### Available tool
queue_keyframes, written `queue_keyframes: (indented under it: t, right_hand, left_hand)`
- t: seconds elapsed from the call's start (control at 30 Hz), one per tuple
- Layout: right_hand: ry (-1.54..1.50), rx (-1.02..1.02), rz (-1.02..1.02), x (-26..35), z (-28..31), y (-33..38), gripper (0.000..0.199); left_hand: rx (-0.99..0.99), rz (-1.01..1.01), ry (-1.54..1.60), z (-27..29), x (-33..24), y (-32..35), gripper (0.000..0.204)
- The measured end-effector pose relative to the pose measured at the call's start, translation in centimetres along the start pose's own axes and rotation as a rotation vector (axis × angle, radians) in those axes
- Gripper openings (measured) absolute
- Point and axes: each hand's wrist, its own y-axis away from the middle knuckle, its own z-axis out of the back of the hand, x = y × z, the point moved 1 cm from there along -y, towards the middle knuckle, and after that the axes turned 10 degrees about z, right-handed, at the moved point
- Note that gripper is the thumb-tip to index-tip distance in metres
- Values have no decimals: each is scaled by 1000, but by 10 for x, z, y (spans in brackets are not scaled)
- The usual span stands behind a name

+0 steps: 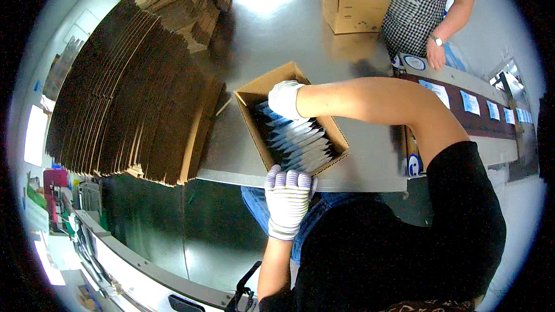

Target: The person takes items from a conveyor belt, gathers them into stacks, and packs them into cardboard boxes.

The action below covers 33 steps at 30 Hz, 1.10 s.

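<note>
An open cardboard box (258,144) stands at an angle near the front edge of the metal table. A row of blue and silvery flat packets (298,138) stands on edge inside it. My left hand (288,203), in a white striped glove, has its fingers curled over the near rim of the box, by the closest packets. Gloved in white too, my right hand (284,99) reaches down into the far end of the box, against the packets there. Its fingers are hidden below the wrist, so whether they grip a packet does not show.
Tall stacks of flattened cardboard boxes (115,98) fill the table's left side. Across the metal table (277,40), a person in a checked apron has a hand at another open box (347,14). At right, a dark conveyor belt (480,120) carries several blue-and-white packets (470,103).
</note>
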Motion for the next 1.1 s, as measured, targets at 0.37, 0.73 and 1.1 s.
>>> queue_keyframes:
  t: [0.37,0.73,1.1]
  right_hand:
    - [-260,77,187,-12,-17,-13,68]
    - [-335,-10,161,14,-2,-18,46]
    - [-420,173,241,-6,37,-1,52]
  left_hand:
    - [-8,-24,12,2,0,-7,17]
    - [11,-33,34,-4,-1,-2,22]
    - [-19,-29,71,-1,-9,-12,18]
